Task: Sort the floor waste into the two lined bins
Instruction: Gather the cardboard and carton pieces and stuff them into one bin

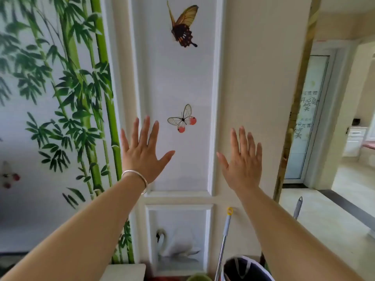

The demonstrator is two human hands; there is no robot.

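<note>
My left hand (pixel 142 151) is raised in front of the wall with fingers spread and nothing in it; a silver bangle circles its wrist. My right hand (pixel 242 159) is raised beside it, also spread and empty. At the bottom edge stands a bin with a dark liner (pixel 243 268), below my right forearm. The green rim of a second bin (pixel 198 277) peeks in to its left. No floor waste shows in the view.
A white panelled wall with butterfly and swan pictures faces me, with a bamboo mural to the left. Two long tool handles (pixel 224 238) (pixel 297 207) lean by the wall. A doorway and tiled floor (pixel 324 220) open to the right. A pale ledge (pixel 123 270) sits bottom left.
</note>
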